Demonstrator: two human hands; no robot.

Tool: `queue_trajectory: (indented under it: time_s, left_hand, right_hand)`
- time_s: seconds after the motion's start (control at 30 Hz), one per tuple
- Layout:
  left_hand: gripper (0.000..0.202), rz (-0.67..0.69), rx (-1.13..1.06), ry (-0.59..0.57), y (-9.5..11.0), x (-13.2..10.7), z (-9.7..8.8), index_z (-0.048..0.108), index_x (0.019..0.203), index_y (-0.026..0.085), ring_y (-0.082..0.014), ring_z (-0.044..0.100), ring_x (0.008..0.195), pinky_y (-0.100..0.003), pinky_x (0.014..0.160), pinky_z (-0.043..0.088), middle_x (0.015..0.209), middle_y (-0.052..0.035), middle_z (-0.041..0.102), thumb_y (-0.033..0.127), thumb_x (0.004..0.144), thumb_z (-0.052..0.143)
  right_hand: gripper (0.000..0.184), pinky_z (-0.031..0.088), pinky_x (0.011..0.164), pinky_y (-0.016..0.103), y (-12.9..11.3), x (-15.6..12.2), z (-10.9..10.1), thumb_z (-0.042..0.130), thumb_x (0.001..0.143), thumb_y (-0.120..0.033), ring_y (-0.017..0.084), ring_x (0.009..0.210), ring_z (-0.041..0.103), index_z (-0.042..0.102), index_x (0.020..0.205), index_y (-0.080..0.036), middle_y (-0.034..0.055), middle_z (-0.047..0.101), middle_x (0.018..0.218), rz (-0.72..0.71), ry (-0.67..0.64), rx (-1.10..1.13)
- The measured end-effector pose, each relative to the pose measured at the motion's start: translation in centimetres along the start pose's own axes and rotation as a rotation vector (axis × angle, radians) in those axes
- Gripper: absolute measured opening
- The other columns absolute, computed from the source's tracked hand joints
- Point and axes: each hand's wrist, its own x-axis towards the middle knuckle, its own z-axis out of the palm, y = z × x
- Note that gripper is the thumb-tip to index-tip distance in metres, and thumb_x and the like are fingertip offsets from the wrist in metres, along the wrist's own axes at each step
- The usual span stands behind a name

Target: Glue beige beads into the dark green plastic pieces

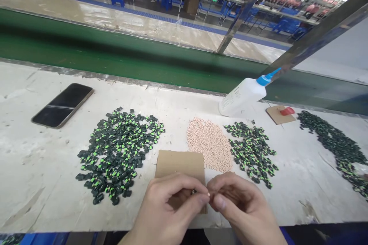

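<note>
My left hand [175, 203] is closed, thumb and forefinger pinched together above the cardboard piece [180, 162]. A bit of a small black-and-green part [194, 191] shows between its fingers. At the meeting fingertips of both hands sits a tiny pale pink bead [208, 194]. My right hand [241, 203] is closed too, its fingers curled against the left fingertips; what it holds is hidden. Just beyond the hands lies a heap of pale pink beads [208, 141]. Black-and-green parts are spread in a large pile [117, 153] on the left and a smaller pile [253, 151] on the right.
A white bottle with a blue nozzle [243, 95] leans at the back of the worktable [172, 111]. A phone [63, 105] lies at left. A red cap [287, 111] rests on a cardboard square [277, 115]. More dark parts [333, 138] lie far right, and a green belt [115, 57] runs behind.
</note>
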Motion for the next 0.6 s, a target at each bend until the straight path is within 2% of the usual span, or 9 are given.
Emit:
queue_trajectory:
  time_s: [0.13,0.2,0.27,0.5,0.6]
  left_hand:
    - [0.006,-0.165,-0.159,0.075,-1.0,-0.9,0.2,0.082,0.067,0.024,-0.0089,0.061,0.049,-0.016,0.049,0.048,0.058,0.0023,0.074,0.025,0.072,0.085]
    - [0.006,-0.151,-0.181,0.09,-1.5,-1.1,0.0,0.083,0.067,0.025,-0.0091,0.061,0.05,-0.015,0.047,0.047,0.06,0.0013,0.075,0.023,0.071,0.087]
    - [0.007,-0.108,-0.214,0.082,-2.0,-1.3,-0.2,0.085,0.069,0.026,-0.0105,0.064,0.052,-0.016,0.048,0.05,0.066,-0.0002,0.077,0.02,0.071,0.088]
    - [0.021,0.014,-0.261,0.033,-3.2,-1.8,-0.9,0.088,0.076,0.032,-0.0099,0.068,0.052,-0.017,0.052,0.058,0.071,0.0006,0.08,0.01,0.076,0.085]
    - [0.024,0.056,-0.188,0.008,-3.1,-2.1,-1.3,0.088,0.079,0.031,-0.0124,0.072,0.055,-0.019,0.052,0.06,0.072,-0.0006,0.081,0.008,0.077,0.083]
  right_hand:
    - [0.014,0.06,0.066,0.022,0.5,-0.7,1.3,0.094,0.074,-0.042,0.015,0.067,0.073,0.085,0.074,-0.031,0.0018,0.08,0.074,-0.031,0.063,0.02]
    - [0.018,0.059,0.065,0.022,0.4,-0.9,2.0,0.095,0.071,-0.045,0.015,0.067,0.071,0.084,0.07,-0.03,0.0014,0.079,0.071,-0.014,0.139,0.021]
    - [0.021,0.058,0.065,0.024,0.4,-1.0,2.4,0.096,0.069,-0.047,0.016,0.066,0.069,0.084,0.07,-0.029,0.0017,0.077,0.069,0.001,0.153,0.015]
    - [0.019,0.057,0.064,0.027,1.1,-1.3,1.8,0.088,0.08,-0.045,0.017,0.067,0.065,0.082,0.074,-0.028,0.0023,0.072,0.074,-0.026,0.062,-0.05]
    - [0.017,0.058,0.064,0.025,1.2,-1.6,1.0,0.079,0.091,-0.042,0.016,0.067,0.067,0.079,0.081,-0.028,0.0021,0.07,0.079,-0.034,-0.057,-0.149]
